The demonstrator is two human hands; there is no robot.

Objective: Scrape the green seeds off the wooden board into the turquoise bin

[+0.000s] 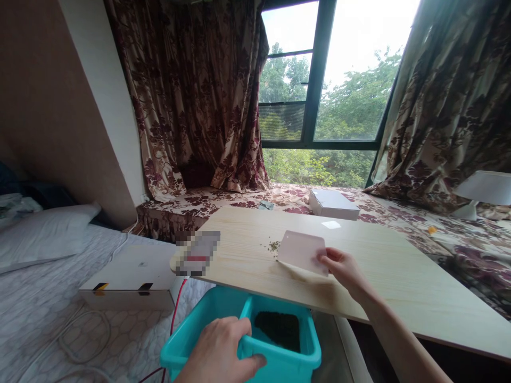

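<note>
A thin pale pink plastic sheet (pixel 302 250) is pinched at its right corner by my right hand (pixel 342 267), tilted over the wooden table (pixel 383 260). Small dark bits (pixel 273 246) lie scattered on the tabletop at the sheet's left edge. Below the table's front edge, my left hand (pixel 225 346) grips the middle divider of a turquoise two-compartment bin (pixel 313 340). Dark loose material (pixel 278 329) covers part of the floor of its right compartment. My hand partly hides the left compartment.
A blurred-out phone-like device (pixel 198 253) with a red cable (pixel 178 308) rests at the table's left end. On the bed stands a white box (pixel 131 271). Another white box (pixel 334 204) and a lamp (pixel 485 189) are on the window ledge.
</note>
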